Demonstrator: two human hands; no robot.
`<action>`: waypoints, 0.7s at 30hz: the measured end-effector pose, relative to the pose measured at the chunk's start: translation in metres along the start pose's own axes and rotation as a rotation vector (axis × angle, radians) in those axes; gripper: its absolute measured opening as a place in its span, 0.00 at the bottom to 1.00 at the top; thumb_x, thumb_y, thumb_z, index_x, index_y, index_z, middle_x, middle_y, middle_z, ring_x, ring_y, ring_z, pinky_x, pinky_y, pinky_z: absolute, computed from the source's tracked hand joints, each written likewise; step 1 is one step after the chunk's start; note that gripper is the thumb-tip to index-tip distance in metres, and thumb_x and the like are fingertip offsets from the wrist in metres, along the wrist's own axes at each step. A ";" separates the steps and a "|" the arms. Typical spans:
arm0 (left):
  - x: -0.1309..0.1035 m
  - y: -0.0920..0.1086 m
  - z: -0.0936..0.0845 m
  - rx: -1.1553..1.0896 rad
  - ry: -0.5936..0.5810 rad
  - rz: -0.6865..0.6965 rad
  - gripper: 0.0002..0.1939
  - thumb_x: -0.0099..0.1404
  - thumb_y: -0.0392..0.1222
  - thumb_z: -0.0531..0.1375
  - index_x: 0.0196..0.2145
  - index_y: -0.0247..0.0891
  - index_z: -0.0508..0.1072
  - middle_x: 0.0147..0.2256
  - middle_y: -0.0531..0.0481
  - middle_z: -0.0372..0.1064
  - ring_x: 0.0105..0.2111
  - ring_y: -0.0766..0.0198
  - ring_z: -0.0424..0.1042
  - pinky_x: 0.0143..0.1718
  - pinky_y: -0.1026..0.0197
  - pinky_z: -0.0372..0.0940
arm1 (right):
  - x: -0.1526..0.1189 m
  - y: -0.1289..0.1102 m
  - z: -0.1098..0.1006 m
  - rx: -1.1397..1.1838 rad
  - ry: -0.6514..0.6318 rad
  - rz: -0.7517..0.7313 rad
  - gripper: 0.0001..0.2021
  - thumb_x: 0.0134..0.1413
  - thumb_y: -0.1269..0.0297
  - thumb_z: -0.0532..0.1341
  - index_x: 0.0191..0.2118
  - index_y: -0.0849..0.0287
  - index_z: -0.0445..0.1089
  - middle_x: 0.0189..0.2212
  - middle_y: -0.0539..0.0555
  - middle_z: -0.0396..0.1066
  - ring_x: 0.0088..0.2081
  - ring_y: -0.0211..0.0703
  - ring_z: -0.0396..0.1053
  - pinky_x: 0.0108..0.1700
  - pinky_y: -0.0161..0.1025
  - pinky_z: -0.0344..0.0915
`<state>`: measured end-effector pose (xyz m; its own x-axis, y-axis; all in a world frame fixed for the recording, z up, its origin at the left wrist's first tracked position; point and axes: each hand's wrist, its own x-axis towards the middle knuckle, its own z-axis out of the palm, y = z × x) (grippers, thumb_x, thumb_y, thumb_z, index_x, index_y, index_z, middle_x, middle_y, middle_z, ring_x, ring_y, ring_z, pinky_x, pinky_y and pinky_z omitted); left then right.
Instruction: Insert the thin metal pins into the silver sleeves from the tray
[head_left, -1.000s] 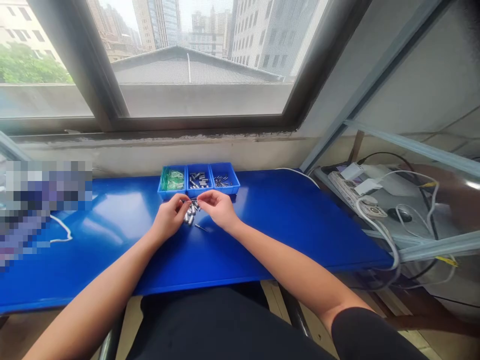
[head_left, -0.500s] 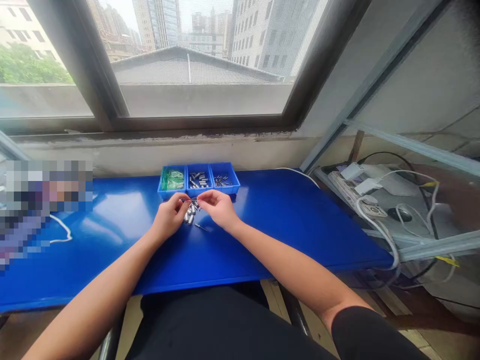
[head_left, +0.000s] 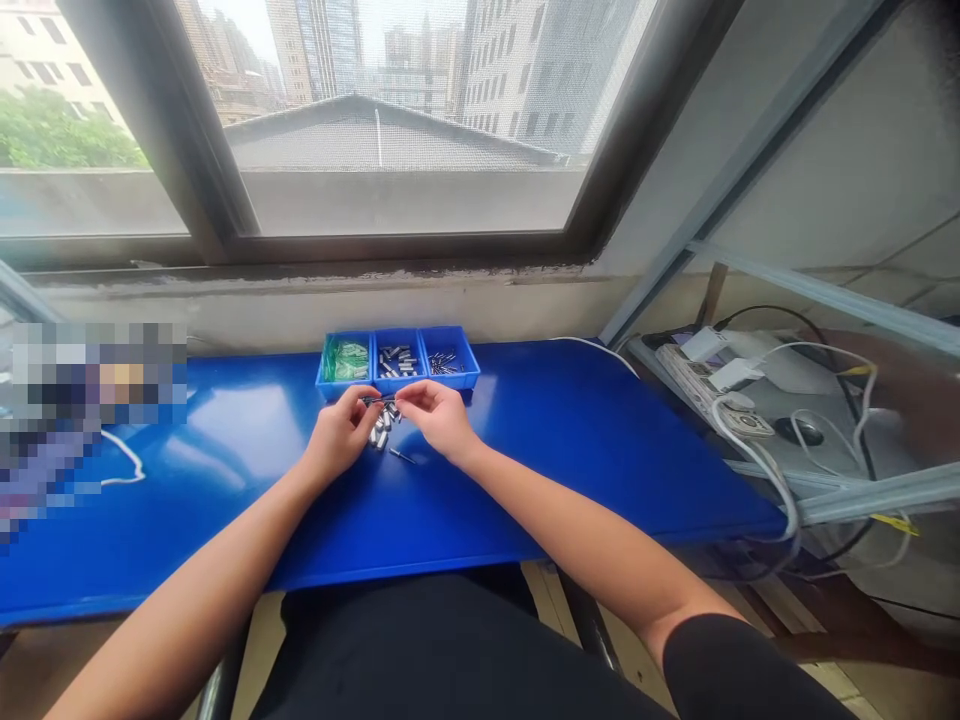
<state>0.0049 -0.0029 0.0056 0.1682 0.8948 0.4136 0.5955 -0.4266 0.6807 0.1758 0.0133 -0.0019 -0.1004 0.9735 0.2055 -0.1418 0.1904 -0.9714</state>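
My left hand point(head_left: 340, 430) and my right hand point(head_left: 439, 418) meet fingertip to fingertip in front of the blue bins. A small, thin metal part point(head_left: 388, 401) spans the gap between them, pinched at each end. Below and behind the fingers lies a pile of small silver cylinders point(head_left: 381, 437) on the blue table, partly hidden by my hands. One slim pin-like piece point(head_left: 403, 455) rests apart, just right of the pile.
Three joined blue bins point(head_left: 397, 380) hold green-wrapped parts, silver cylinders and thin pins. A white cable point(head_left: 124, 455) lies at left beside a pixelated area. Metal shelving point(head_left: 877, 495) with power strips and cables stands at right.
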 end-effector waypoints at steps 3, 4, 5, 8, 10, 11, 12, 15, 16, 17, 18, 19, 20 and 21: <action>0.000 -0.001 0.000 0.023 -0.003 0.010 0.11 0.66 0.48 0.54 0.38 0.38 0.69 0.17 0.61 0.55 0.17 0.71 0.54 0.23 0.68 0.53 | 0.000 0.000 0.000 0.003 0.001 -0.002 0.13 0.40 0.56 0.69 0.30 0.59 0.71 0.29 0.54 0.74 0.32 0.42 0.72 0.40 0.43 0.70; 0.000 -0.001 0.000 0.031 -0.006 0.010 0.11 0.66 0.48 0.54 0.38 0.38 0.69 0.17 0.60 0.55 0.17 0.71 0.54 0.23 0.67 0.53 | 0.000 0.000 0.000 0.004 0.001 -0.003 0.13 0.40 0.56 0.69 0.30 0.59 0.71 0.29 0.54 0.74 0.32 0.42 0.72 0.40 0.43 0.70; 0.000 -0.002 0.001 0.038 -0.007 0.008 0.12 0.67 0.49 0.54 0.38 0.38 0.69 0.18 0.60 0.56 0.18 0.71 0.55 0.23 0.67 0.53 | 0.000 0.000 0.000 0.005 -0.001 -0.003 0.13 0.40 0.56 0.69 0.30 0.59 0.71 0.29 0.54 0.74 0.32 0.42 0.72 0.40 0.43 0.71; 0.000 -0.003 0.001 0.062 -0.014 0.002 0.14 0.68 0.50 0.52 0.35 0.37 0.69 0.20 0.57 0.61 0.20 0.70 0.58 0.23 0.67 0.55 | -0.001 0.000 0.000 -0.011 -0.025 -0.014 0.13 0.41 0.57 0.68 0.31 0.59 0.71 0.30 0.54 0.74 0.33 0.42 0.73 0.41 0.43 0.71; 0.001 -0.005 0.000 0.080 -0.013 -0.002 0.16 0.68 0.50 0.51 0.32 0.37 0.69 0.22 0.55 0.64 0.21 0.69 0.60 0.24 0.67 0.55 | -0.002 0.001 0.000 -0.040 -0.050 -0.036 0.12 0.43 0.58 0.68 0.32 0.60 0.71 0.31 0.55 0.75 0.33 0.42 0.73 0.41 0.42 0.70; 0.001 -0.005 0.000 0.087 -0.008 -0.004 0.16 0.68 0.51 0.51 0.32 0.37 0.69 0.22 0.55 0.64 0.21 0.69 0.61 0.24 0.67 0.55 | -0.002 0.002 0.000 -0.058 -0.063 -0.050 0.12 0.44 0.58 0.67 0.33 0.60 0.71 0.32 0.55 0.75 0.34 0.42 0.73 0.41 0.42 0.70; 0.001 -0.005 0.000 0.092 -0.001 -0.004 0.16 0.68 0.51 0.51 0.31 0.37 0.69 0.22 0.55 0.64 0.21 0.70 0.61 0.24 0.67 0.55 | -0.003 0.002 0.000 -0.077 -0.075 -0.063 0.12 0.45 0.59 0.67 0.33 0.60 0.72 0.32 0.55 0.75 0.34 0.42 0.73 0.41 0.42 0.70; 0.001 -0.007 0.000 0.087 0.009 0.006 0.17 0.68 0.51 0.52 0.30 0.36 0.70 0.21 0.56 0.64 0.21 0.70 0.60 0.24 0.67 0.56 | -0.004 0.004 0.000 -0.137 -0.100 -0.094 0.11 0.47 0.60 0.66 0.35 0.59 0.72 0.34 0.55 0.75 0.35 0.42 0.73 0.40 0.40 0.70; 0.001 -0.007 0.000 0.079 0.006 0.014 0.17 0.67 0.51 0.52 0.30 0.36 0.70 0.21 0.55 0.65 0.21 0.70 0.60 0.24 0.67 0.56 | -0.004 0.004 0.001 -0.159 -0.103 -0.100 0.10 0.47 0.60 0.65 0.36 0.59 0.72 0.34 0.55 0.76 0.35 0.42 0.73 0.40 0.40 0.70; 0.001 -0.007 0.001 0.067 0.000 0.023 0.17 0.67 0.51 0.52 0.30 0.36 0.70 0.21 0.55 0.65 0.21 0.70 0.61 0.24 0.67 0.56 | -0.005 0.004 0.001 -0.180 -0.106 -0.107 0.10 0.48 0.60 0.65 0.36 0.59 0.72 0.34 0.55 0.76 0.35 0.42 0.73 0.40 0.40 0.70; 0.001 -0.008 0.001 0.051 -0.007 0.033 0.17 0.67 0.50 0.53 0.30 0.36 0.71 0.22 0.55 0.66 0.22 0.70 0.61 0.25 0.67 0.56 | -0.005 0.003 0.001 -0.202 -0.106 -0.115 0.09 0.49 0.60 0.64 0.36 0.59 0.72 0.34 0.55 0.76 0.35 0.42 0.73 0.40 0.40 0.70; 0.000 -0.008 0.001 0.032 -0.014 0.044 0.16 0.67 0.50 0.53 0.32 0.35 0.72 0.23 0.54 0.66 0.22 0.70 0.61 0.25 0.67 0.57 | -0.005 0.002 0.001 -0.226 -0.105 -0.123 0.09 0.49 0.61 0.64 0.36 0.59 0.73 0.34 0.55 0.76 0.35 0.42 0.73 0.39 0.40 0.70; 0.000 -0.008 0.001 0.012 -0.022 0.055 0.15 0.67 0.49 0.53 0.33 0.35 0.72 0.24 0.54 0.67 0.22 0.70 0.62 0.25 0.67 0.57 | -0.005 0.001 0.000 -0.253 -0.099 -0.132 0.09 0.49 0.61 0.64 0.36 0.59 0.73 0.34 0.55 0.76 0.35 0.42 0.73 0.40 0.40 0.70; -0.001 -0.008 0.002 -0.006 -0.031 0.065 0.15 0.67 0.49 0.53 0.35 0.35 0.73 0.24 0.53 0.68 0.22 0.70 0.61 0.25 0.67 0.57 | -0.006 0.000 0.000 -0.282 -0.089 -0.143 0.08 0.50 0.62 0.64 0.36 0.59 0.73 0.34 0.55 0.76 0.36 0.42 0.73 0.40 0.40 0.69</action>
<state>0.0011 0.0004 -0.0012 0.2312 0.8686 0.4382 0.5775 -0.4850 0.6567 0.1762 0.0077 -0.0026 -0.1863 0.9219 0.3397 0.1163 0.3640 -0.9241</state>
